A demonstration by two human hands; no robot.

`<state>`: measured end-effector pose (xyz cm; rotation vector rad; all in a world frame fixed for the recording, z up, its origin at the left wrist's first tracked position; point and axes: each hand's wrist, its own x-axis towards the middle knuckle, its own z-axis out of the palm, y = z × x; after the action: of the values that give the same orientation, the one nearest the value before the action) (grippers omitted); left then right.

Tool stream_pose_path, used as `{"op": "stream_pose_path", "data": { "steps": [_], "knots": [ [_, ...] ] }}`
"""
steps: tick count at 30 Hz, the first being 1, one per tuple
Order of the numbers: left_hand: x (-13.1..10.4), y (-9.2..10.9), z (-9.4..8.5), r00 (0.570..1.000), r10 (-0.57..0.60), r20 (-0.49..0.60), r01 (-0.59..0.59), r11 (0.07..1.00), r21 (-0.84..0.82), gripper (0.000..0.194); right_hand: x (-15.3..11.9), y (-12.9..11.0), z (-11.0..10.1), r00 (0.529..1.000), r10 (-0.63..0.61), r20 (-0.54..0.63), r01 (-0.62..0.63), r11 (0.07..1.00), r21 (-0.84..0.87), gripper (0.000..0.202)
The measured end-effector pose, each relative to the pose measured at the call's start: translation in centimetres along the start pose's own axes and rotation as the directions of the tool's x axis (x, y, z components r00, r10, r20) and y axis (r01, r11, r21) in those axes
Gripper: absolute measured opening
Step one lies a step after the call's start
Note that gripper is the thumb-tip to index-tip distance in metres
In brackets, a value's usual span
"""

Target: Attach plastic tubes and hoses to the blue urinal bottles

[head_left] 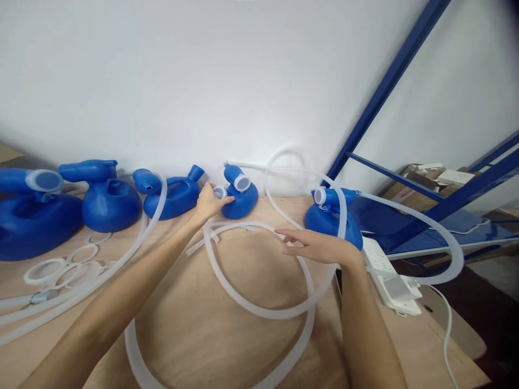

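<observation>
My left hand (211,201) reaches to the back of the table, thumb and fingers closed around a small white cap (220,193). Right beside it is a blue plastic urinal bottle (240,202) with a white-rimmed mouth. To the left of that hand lies another blue bottle (174,199) with a handle. My right hand (312,246) hovers over a coiled translucent hose (259,310), fingers stretched out and holding nothing. Close to its right is a blue bottle (330,219) with a hose on its end.
More blue bottles (111,205) stand at the left, by several loose white rings (83,254) and hoses (81,294). A white power strip (391,278) sits at the right table edge. Behind it are a blue metal frame (381,92) and cardboard boxes (421,183). A white wall backs the table.
</observation>
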<state>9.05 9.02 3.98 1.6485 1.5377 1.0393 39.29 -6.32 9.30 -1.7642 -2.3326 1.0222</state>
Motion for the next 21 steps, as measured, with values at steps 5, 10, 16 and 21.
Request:
{"op": "stream_pose_path", "data": {
  "steps": [5,10,16,21],
  "knots": [
    [-0.1,-0.2,-0.6,0.964,0.041,0.261,-0.030,0.999,-0.045,0.092,5.2,0.5,3.4,0.998,0.069,-0.011,-0.070,0.982,-0.177,0.097],
    [0.3,-1.8,-4.3,0.931,0.055,0.361,-0.005,0.991,-0.136,0.071,9.9,2.1,7.3,0.967,0.032,-0.253,-0.096,0.965,-0.244,0.078],
    [-0.9,-5.4,-10.6,0.998,-0.017,-0.053,0.020,0.998,0.063,0.042,11.4,1.9,8.7,0.931,0.044,-0.361,-0.111,0.979,-0.168,0.041],
    [-2.2,-6.4,-13.0,0.905,0.038,-0.424,0.148,0.906,0.396,0.029,9.8,1.4,6.6,0.972,-0.014,-0.233,-0.016,0.992,-0.127,0.021]
  ]
}}
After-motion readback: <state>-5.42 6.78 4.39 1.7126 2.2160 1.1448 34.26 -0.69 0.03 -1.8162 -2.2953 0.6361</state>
